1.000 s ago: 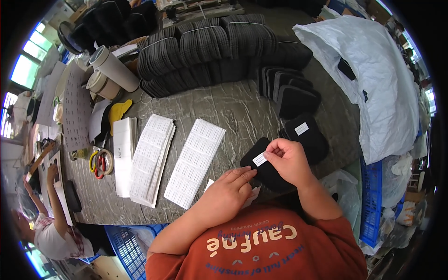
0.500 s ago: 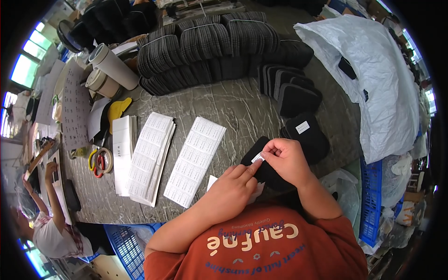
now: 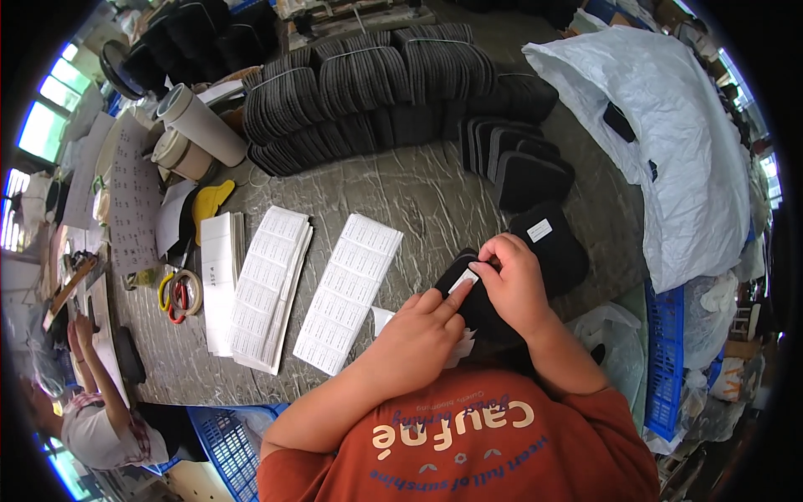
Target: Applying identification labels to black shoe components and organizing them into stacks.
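Note:
A small white label [image 3: 464, 281] lies on a black fabric pad [image 3: 489, 320] in front of me. My left hand [image 3: 424, 329] presses the label with its outstretched index finger, while its other fingers curl over a piece of white paper [image 3: 459, 350] that sticks out on both sides. At the label's upper corner, my right hand [image 3: 517, 280] is closed in a pinch, its thumb against the label. Just beyond it rests another black pad [image 3: 562, 253] bearing a white label [image 3: 539, 230]. Both hands cover part of the nearer pad.
Label sheets [image 3: 350, 289] and stacks of them [image 3: 269, 289] lie to the left. Bundled black pads [image 3: 364, 75] and loose pads [image 3: 535, 180] stand behind. Scissors [image 3: 177, 297], tape, a tumbler [image 3: 201, 125], a white sack [image 3: 669, 159] and blue crates [image 3: 665, 360] surround these. A co-worker [image 3: 109, 418] sits left.
The label now lies flatter on the pad under my left index finger. My right hand has shifted slightly up with its fingers more bunched. The co-worker's arms have lowered.

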Motion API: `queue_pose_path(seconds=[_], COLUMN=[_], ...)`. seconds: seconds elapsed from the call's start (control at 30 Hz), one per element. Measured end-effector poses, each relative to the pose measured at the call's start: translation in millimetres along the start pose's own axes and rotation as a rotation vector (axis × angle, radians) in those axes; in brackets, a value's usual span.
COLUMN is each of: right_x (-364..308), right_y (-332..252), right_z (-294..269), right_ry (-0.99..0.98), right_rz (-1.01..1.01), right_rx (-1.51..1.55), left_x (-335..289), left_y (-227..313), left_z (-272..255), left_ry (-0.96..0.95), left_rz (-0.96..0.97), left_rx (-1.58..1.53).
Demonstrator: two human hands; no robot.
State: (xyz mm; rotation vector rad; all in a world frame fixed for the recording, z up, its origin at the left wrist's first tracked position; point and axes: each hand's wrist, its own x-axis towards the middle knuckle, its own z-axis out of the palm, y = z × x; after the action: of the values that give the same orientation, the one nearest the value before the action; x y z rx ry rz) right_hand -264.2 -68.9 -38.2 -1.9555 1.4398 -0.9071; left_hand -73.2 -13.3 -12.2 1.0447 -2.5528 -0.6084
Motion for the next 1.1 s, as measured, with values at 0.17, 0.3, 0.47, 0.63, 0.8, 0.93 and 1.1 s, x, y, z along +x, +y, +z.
queue_pose_path(seconds=[0.17,0.3,0.47,0.63,0.8,0.93,1.1], right_x=[13,24,4,-17,0,5,6], right_y=[5,11,-21,-31,-30,-12,-10], right_z=[-35,-87,-71,-31,-31,-15,-10], right_ry=[-0.064,0.18,-0.001,-0.293,-0.192,-0.279,-0.296], right_rz=[0.091,0.136,-0.129,-0.17,0.053,0.1,0.101], right_rx=[0.106,-0.131,-0.172,0.225,0.259,0.189,0.139], left_x=[-15,-13,-9,-9,-21,-20,-21], left_y=[-6,-5,-1,2,-2,1,0], left_z=[3,-2,-3,-6,-23,-10,-5], left_ry=[0.094,0.169,0.337,0.389,0.248,0.125,0.1], left_rz=[-0.028,-0.116,-0.305,-0.505,-0.305,-0.054,-0.067], left_rx=[-0.162,-0.314,-0.465,-0.428,-0.173,-0.129,-0.11])
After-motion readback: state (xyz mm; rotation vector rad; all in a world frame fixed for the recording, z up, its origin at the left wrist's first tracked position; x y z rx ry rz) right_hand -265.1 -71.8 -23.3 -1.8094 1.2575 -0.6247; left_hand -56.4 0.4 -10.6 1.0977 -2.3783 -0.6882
